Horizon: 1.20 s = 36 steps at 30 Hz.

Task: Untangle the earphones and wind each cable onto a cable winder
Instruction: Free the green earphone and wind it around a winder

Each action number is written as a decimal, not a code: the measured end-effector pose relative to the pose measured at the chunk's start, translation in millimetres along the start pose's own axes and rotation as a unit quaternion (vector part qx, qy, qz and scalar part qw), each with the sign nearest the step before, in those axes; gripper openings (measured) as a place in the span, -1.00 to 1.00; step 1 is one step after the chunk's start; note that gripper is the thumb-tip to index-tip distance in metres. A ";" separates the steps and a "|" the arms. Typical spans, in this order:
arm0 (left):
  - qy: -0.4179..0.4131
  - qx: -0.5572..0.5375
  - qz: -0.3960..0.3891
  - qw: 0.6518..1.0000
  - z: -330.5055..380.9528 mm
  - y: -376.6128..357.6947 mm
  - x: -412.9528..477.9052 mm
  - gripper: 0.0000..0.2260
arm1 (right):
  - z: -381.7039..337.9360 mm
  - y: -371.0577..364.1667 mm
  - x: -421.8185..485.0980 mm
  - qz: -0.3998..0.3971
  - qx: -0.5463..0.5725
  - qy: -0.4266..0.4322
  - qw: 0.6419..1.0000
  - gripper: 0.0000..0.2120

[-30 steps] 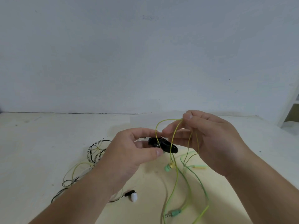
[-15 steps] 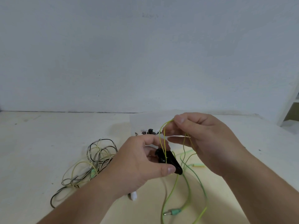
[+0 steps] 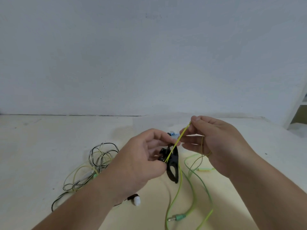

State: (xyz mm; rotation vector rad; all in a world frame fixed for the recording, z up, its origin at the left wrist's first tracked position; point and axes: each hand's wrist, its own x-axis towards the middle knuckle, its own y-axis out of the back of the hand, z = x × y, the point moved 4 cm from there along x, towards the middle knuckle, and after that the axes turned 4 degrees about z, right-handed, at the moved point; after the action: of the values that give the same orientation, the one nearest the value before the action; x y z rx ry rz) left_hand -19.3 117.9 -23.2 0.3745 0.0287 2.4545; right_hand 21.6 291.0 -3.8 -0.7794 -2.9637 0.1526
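— Where's the winder (image 3: 173,170)?
— The left hand (image 3: 141,156) grips it above the desk (image 3: 33,146). The right hand (image 3: 216,141) pinches the green cable (image 3: 177,141), which runs taut across it.
— How will it handle?
— Thin, limp and light, probably slippery. Pinch it close to the winder, or the loops may slacken.

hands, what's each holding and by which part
Left hand grips the black cable winder by its upper part; right hand pinches the green cable just above it.
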 end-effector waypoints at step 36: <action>-0.114 0.088 0.249 0.958 10.6 41.4 7.7 -0.81 | 3.0 -30.0 -35.9 -0.372 -0.319 0.098 0.866 -0.73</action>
State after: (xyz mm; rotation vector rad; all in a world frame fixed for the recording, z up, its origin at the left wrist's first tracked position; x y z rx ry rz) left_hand -47.1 89.1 -6.3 0.8288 0.0611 2.8942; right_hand 37.9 247.1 -5.0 0.3700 -2.8482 -0.9162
